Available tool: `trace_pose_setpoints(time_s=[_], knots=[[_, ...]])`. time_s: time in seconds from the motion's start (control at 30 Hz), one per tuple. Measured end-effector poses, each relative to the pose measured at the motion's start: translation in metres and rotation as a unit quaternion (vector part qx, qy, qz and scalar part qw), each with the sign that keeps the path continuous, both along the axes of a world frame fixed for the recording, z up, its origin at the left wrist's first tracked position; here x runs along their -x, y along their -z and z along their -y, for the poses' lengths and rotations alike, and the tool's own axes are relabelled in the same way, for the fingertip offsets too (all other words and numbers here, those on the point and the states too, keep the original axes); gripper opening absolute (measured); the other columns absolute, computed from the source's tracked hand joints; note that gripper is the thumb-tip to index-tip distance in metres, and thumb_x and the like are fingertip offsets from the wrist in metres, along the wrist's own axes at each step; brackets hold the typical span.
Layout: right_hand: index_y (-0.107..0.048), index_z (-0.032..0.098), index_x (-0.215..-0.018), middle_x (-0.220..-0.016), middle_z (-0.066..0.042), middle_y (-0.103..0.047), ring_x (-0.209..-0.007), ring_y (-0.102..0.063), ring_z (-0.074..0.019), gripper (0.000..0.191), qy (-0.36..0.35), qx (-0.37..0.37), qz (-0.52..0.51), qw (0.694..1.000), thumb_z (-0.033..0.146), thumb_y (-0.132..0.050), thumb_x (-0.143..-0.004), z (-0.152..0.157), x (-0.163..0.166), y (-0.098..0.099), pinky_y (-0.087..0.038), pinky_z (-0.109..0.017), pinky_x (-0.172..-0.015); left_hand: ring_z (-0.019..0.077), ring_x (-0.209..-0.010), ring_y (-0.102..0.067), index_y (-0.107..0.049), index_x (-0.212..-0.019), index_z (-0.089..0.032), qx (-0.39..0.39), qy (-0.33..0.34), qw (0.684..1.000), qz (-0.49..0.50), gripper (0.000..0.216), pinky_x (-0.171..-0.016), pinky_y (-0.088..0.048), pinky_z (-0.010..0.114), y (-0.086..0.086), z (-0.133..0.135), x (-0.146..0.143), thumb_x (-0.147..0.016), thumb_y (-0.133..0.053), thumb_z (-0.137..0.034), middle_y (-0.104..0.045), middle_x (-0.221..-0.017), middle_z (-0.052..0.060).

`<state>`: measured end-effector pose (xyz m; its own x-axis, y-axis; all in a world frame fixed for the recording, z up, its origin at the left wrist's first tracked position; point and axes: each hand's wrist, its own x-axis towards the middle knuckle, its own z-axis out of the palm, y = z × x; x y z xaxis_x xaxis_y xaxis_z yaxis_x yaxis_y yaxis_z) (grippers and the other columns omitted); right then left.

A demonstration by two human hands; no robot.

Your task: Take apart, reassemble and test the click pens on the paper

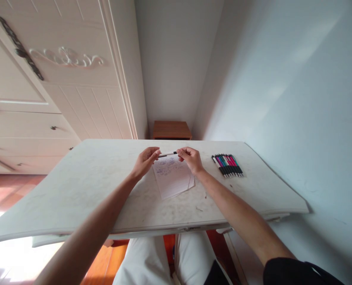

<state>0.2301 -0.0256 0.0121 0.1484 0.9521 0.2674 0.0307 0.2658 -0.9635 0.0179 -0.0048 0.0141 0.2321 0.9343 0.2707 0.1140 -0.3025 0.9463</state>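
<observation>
A white pen with dark ends [168, 154] is stretched level between my two hands, above the far edge of a scribbled sheet of paper [173, 180]. My left hand [148, 159] pinches one end of it between thumb and fingers. At the other end, my right hand [190, 157] is closed on the black part. Blue-violet scribbles cover the upper portion of the paper, and its lower portion is blank. To the right of my right hand lies a row of several pens [227, 165] with coloured barrels and black grips, side by side.
The white, stained table [104, 190] carries all of this, with small dark specks near my right forearm. A cream cabinet [83, 99] rises at the left and a pale wall [289, 118] at the right. Behind the table stands a small brown wooden piece of furniture [172, 129].
</observation>
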Motion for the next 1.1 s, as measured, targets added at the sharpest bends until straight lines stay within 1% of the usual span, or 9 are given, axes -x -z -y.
trace_pose_setpoints(time_s=[0.1,0.17,0.27,0.37,0.47,0.53,0.63,0.73,1.1], knots=[[-0.067,0.017,-0.071,-0.061,0.0,-0.062,-0.052,-0.056,-0.0121,0.035,-0.005,-0.005,-0.003,1.0,0.051,-0.076,-0.067,0.0005,0.0012,0.0,-0.047,-0.026,-0.054,0.013,-0.06,-0.053,-0.07,-0.087,-0.013,-0.002,0.025,0.999,-0.04,0.052,-0.058,-0.042,0.025,0.002,-0.0021,0.001,-0.085,-0.051,-0.061,-0.067,-0.069,0.006],[-0.067,0.018,-0.07,-0.06,0.0,-0.062,-0.051,-0.056,-0.012,0.034,-0.007,-0.007,-0.003,1.0,0.05,-0.076,-0.067,0.0002,0.0014,0.0008,-0.046,-0.026,-0.053,0.0131,-0.06,-0.053,-0.07,-0.08,-0.014,-0.007,0.034,0.998,-0.052,0.048,-0.06,-0.042,0.025,0.0031,-0.0029,0.002,-0.084,-0.056,-0.059,-0.067,-0.068,0.005],[-0.067,0.018,-0.07,-0.06,0.0,-0.062,-0.051,-0.056,-0.0118,0.032,-0.007,-0.006,0.0,1.0,0.049,-0.076,-0.068,-0.0004,0.001,0.0019,-0.046,-0.025,-0.053,0.0151,-0.066,-0.058,-0.071,-0.086,-0.014,-0.004,0.014,0.999,-0.035,0.04,-0.064,-0.045,0.027,0.0036,-0.0027,0.0034,-0.074,-0.07,-0.052,-0.071,-0.077,0.006],[-0.067,0.018,-0.071,-0.059,0.0,-0.062,-0.051,-0.055,-0.0117,0.032,-0.007,-0.005,0.006,1.0,0.048,-0.076,-0.068,-0.0005,0.0006,0.0021,-0.046,-0.025,-0.053,0.0177,-0.074,-0.062,-0.071,-0.09,-0.015,-0.016,-0.003,1.0,-0.021,0.041,-0.068,-0.047,0.029,0.0029,-0.0022,0.0038,-0.066,-0.078,-0.047,-0.072,-0.089,0.008],[-0.068,0.018,-0.071,-0.06,0.0,-0.062,-0.051,-0.055,-0.0117,0.033,-0.008,-0.005,0.011,1.0,0.049,-0.076,-0.068,0.0,0.0007,0.0018,-0.046,-0.025,-0.053,0.0199,-0.087,-0.063,-0.067,-0.103,-0.015,-0.034,-0.017,0.999,-0.007,0.05,-0.073,-0.048,0.03,0.0023,-0.0024,0.003,-0.066,-0.078,-0.047,-0.071,-0.101,0.01],[-0.068,0.018,-0.071,-0.061,0.0,-0.063,-0.051,-0.056,-0.0118,0.033,-0.008,-0.006,0.013,1.0,0.05,-0.076,-0.068,0.0004,0.0011,0.0017,-0.047,-0.025,-0.054,0.0191,-0.084,-0.063,-0.066,-0.107,-0.015,-0.025,-0.02,0.999,-0.009,0.051,-0.071,-0.048,0.029,0.0026,-0.003,0.0023,-0.073,-0.071,-0.053,-0.071,-0.098,0.01],[-0.068,0.018,-0.071,-0.061,0.0,-0.063,-0.052,-0.056,-0.0121,0.035,-0.008,-0.008,0.016,1.0,0.051,-0.076,-0.067,0.0011,0.0019,0.0017,-0.048,-0.026,-0.054,0.0152,-0.066,-0.058,-0.07,-0.087,-0.014,-0.013,0.008,0.999,-0.049,0.05,-0.063,-0.045,0.027,0.003,-0.0032,0.0023,-0.083,-0.055,-0.061,-0.068,-0.074,0.006],[-0.067,0.017,-0.071,-0.06,0.0,-0.063,-0.051,-0.056,-0.0121,0.036,-0.009,-0.008,0.018,1.0,0.052,-0.077,-0.066,0.002,0.0026,0.0011,-0.047,-0.025,-0.054,0.0131,-0.058,-0.053,-0.066,-0.065,-0.015,-0.021,0.032,0.996,-0.082,0.051,-0.061,-0.043,0.026,0.0017,-0.0017,0.0033,-0.083,-0.054,-0.061,-0.063,-0.061,0.004],[-0.066,0.018,-0.07,-0.06,-0.001,-0.064,-0.05,-0.057,-0.0123,0.038,-0.01,0.0,0.008,1.0,0.053,-0.077,-0.065,0.0052,0.0043,-0.0037,-0.048,-0.027,-0.053,0.0226,-0.078,-0.067,-0.077,-0.085,-0.016,0.009,-0.002,1.0,-0.009,0.04,-0.075,-0.051,0.033,0.0006,-0.0019,0.0045,-0.066,-0.077,-0.051,-0.076,-0.084,0.009]])
